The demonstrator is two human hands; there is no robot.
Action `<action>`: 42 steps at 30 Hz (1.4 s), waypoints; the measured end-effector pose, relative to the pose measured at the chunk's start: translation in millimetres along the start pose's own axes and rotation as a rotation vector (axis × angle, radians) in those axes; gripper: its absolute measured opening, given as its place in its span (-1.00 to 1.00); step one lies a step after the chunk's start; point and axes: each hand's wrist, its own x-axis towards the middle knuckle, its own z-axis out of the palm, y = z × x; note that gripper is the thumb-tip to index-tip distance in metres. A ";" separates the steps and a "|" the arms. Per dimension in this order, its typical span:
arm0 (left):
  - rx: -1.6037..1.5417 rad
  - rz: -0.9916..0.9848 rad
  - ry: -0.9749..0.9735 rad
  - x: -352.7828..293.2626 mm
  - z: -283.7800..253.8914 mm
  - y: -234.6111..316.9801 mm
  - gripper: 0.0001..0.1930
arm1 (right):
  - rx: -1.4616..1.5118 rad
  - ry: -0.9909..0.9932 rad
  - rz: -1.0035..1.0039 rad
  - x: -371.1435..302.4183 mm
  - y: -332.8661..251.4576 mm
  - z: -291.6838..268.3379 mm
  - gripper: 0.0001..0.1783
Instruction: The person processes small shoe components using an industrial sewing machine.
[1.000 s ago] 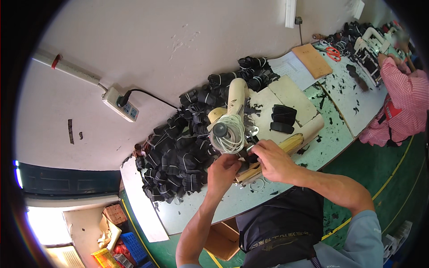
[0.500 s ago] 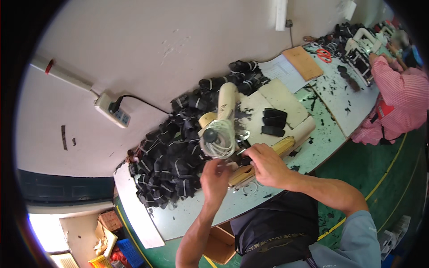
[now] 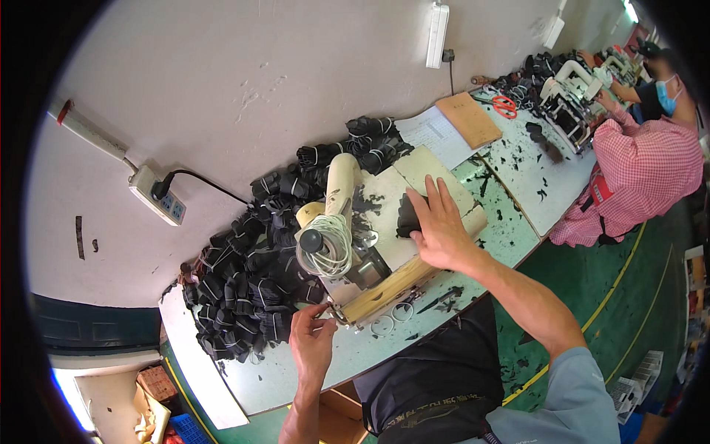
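Observation:
My right hand (image 3: pixel 442 226) lies with its fingers stretched out over a few small black fabric pieces (image 3: pixel 406 214), partly covering them. They rest on the cream bed of a sewing machine (image 3: pixel 342 185), which has pale cord (image 3: pixel 330 244) wound around a dark knob. Close to the front left corner of this machine, my left hand (image 3: pixel 310 342) is closed, thumb and fingertips pinched together beside a small metal part (image 3: pixel 338 314). What the pinch holds is too small to make out. A long yellowish strip (image 3: pixel 384 292) runs along the machine's front edge.
Bundled black pieces (image 3: pixel 251 285) are heaped left of and behind the machine. White rings (image 3: pixel 392 318) and black scraps lie on the table (image 3: pixel 288 381). Orange-handled scissors (image 3: pixel 504 107) and a brown envelope (image 3: pixel 467 120) lie farther right, near a co-worker in a pink checked shirt (image 3: pixel 643 163).
My right hand has moved right and away from me, from the machine's front onto the black pieces. The left hand has moved left to the machine's corner. The whole view has shifted slightly.

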 end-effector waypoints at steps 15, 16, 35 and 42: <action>-0.408 -0.222 -0.419 -63.1 73.0 15.3 -0.52 | 0.665 -0.217 -0.068 -57.4 -40.1 -19.8 -0.20; -0.634 -0.220 -0.445 -65.1 79.6 20.4 -0.40 | 0.753 -0.226 -0.078 -74.4 -50.1 -21.2 -0.18; -0.871 -0.582 -0.456 -120.4 75.6 -37.5 -0.48 | 1.041 -0.570 0.251 -189.7 -105.5 40.1 -0.13; -0.766 -0.349 -0.447 -108.4 46.0 -24.2 -0.26 | 0.631 -0.049 0.058 -93.0 -64.5 2.5 -0.23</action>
